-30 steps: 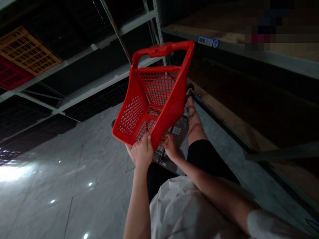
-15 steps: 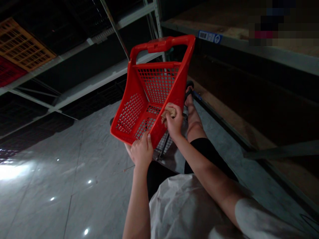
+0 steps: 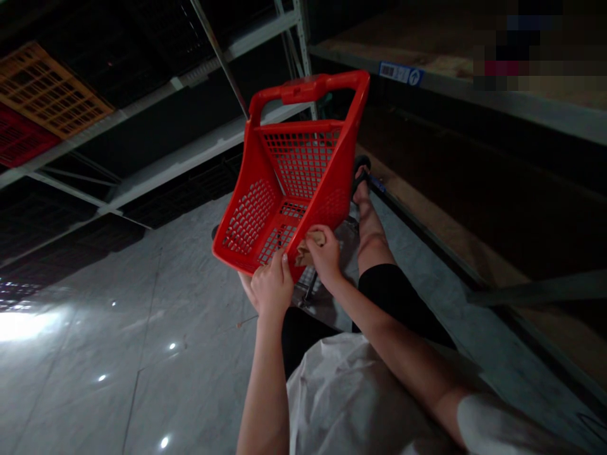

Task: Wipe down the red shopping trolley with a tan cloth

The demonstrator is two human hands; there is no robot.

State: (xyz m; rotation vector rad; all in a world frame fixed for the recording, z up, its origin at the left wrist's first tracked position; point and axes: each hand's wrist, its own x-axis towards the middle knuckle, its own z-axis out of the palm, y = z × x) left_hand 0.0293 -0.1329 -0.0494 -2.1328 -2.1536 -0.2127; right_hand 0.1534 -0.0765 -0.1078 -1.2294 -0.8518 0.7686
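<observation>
A red shopping cart (image 3: 332,189) stands on the grey floor (image 3: 85,411), in front of the seated person and inward of the floor's edge along the right-hand shelf (image 3: 455,90). The left hand (image 3: 272,281) clasps the cart's near rim, close to the near right corner, with the thumb uppermost. The right hand (image 3: 326,249) pinches a crumpled tan cloth (image 3: 304,253) between thumb and fingers; the cloth lies against the outer face of the cart's right wall, towards the same corner and just beside the left hand. The handle (image 3: 303,91) rises above the far edge of the cart. The right leg (image 3: 372,243) extends along the cart's right side. Upper left: a yellow crate (image 3: 57,88) adjoins a red crate (image 3: 23,139) on metal shelving (image 3: 199,150). A blue-and-white label (image 3: 401,74) marks the right-hand shelf's front edge.
</observation>
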